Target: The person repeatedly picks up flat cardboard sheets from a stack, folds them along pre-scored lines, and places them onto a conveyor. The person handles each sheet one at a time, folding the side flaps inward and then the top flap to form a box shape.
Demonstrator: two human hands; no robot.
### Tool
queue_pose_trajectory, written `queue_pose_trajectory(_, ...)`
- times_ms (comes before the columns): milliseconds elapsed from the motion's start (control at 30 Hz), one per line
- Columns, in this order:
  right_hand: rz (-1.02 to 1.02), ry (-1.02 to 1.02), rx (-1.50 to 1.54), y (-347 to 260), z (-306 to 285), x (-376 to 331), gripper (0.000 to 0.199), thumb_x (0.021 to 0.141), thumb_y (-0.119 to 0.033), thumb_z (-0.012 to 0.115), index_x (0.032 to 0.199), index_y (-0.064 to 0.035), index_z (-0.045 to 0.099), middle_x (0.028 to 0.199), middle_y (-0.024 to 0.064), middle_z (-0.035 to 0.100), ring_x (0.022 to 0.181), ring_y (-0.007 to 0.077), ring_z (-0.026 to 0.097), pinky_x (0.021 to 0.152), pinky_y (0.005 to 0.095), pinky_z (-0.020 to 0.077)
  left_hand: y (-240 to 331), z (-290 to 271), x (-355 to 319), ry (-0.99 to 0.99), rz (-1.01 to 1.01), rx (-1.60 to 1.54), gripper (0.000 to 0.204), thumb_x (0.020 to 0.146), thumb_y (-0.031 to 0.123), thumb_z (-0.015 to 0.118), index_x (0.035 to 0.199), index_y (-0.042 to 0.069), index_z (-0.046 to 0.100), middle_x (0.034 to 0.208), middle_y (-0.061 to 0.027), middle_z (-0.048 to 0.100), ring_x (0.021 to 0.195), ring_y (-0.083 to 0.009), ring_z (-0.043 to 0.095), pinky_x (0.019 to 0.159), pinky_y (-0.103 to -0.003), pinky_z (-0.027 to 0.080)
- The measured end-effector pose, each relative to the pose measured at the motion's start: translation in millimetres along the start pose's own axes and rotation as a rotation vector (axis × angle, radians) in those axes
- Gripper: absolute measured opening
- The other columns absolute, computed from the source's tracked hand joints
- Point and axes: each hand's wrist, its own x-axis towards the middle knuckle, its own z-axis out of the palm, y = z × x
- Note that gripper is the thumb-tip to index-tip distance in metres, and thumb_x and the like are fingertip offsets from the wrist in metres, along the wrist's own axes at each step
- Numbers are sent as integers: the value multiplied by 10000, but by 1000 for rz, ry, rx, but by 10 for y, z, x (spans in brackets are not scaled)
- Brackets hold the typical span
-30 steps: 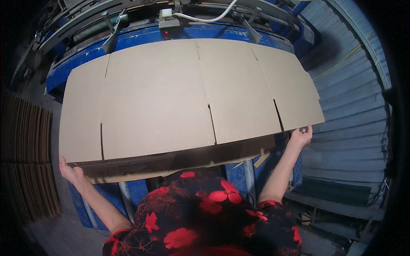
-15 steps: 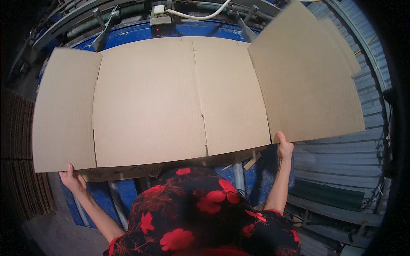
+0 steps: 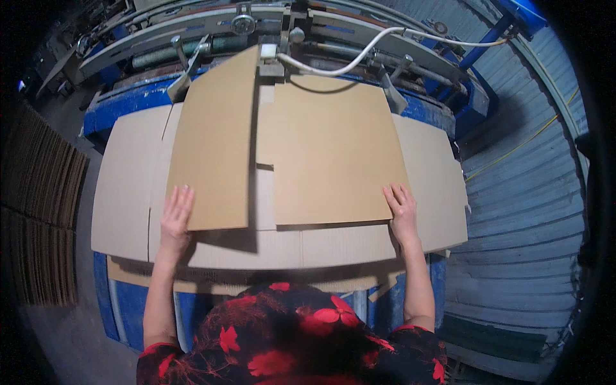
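A large cardboard box blank has its two end panels folded inward over paler cardboard [image 3: 327, 249]. The left panel [image 3: 215, 154] is still raised at its free edge and casts a shadow below. The right panel [image 3: 333, 151] lies nearly flat, with a gap between the two. My left hand [image 3: 176, 215] rests on the near left corner of the left panel, fingers stretched out and thumb not showing. At the right panel's near right corner lies my right hand [image 3: 401, 205], its fingers extended over the cardboard.
Behind the cardboard stands a blue machine with metal rails [image 3: 346, 29], a white cable [image 3: 359, 61] and metal guide arms [image 3: 183, 80]. Tall stacks of cardboard [image 3: 45, 212] stand on the left. A corrugated metal wall [image 3: 520, 218] runs along the right.
Both end panels have swung inward over the blank. My hands have gone from gripping the outer near edges to lying on the folded panels, closer together. The view has shifted to show more of the machine.
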Motion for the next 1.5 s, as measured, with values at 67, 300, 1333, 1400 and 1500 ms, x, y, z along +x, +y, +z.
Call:
queue_pose_trajectory(67,-8,58,59,83,22,162,591,716,111,501,1255,-125,547,1283,148,515,1211,375,435,1007,462,341,12,112,140,3,37,75,610,743,-97,500,1322,93,477,1368,-130,456,1292,-375,376,1039,-514,318)
queue_pose_trajectory(300,-50,67,12,288,299,919,549,733,92,511,1235,-123,561,1274,146,520,1199,365,444,1013,447,339,-493,431,886,5,-1,52,595,730,-22,587,1303,113,500,1321,-116,509,1247,-382,424,1023,-485,341)
queue_pose_trajectory(1333,1277,873,909,658,366,-1099,173,763,-93,613,817,14,488,843,71,529,738,177,500,640,348,460,-1372,-433,-1374,879,-1346,-812,597,906,174,557,1391,-19,268,1334,-146,424,1187,-256,452,996,-393,398)
queue_pose_trajectory(1400,1319,957,886,645,381,-1018,239,782,-90,630,928,68,527,995,113,571,874,203,544,750,348,480,-1398,-486,-1302,929,-1414,-875,506,885,206,594,1312,-5,424,1286,-124,473,1143,-253,484,969,-404,425)
queue_pose_trajectory(1500,1322,882,918,604,263,-1006,328,813,-39,602,1105,93,530,1137,137,552,1014,239,540,851,362,473,-1460,-512,-1175,934,-1339,-1007,518,866,230,622,1298,-2,454,1290,-119,473,1119,-251,497,945,-397,432)
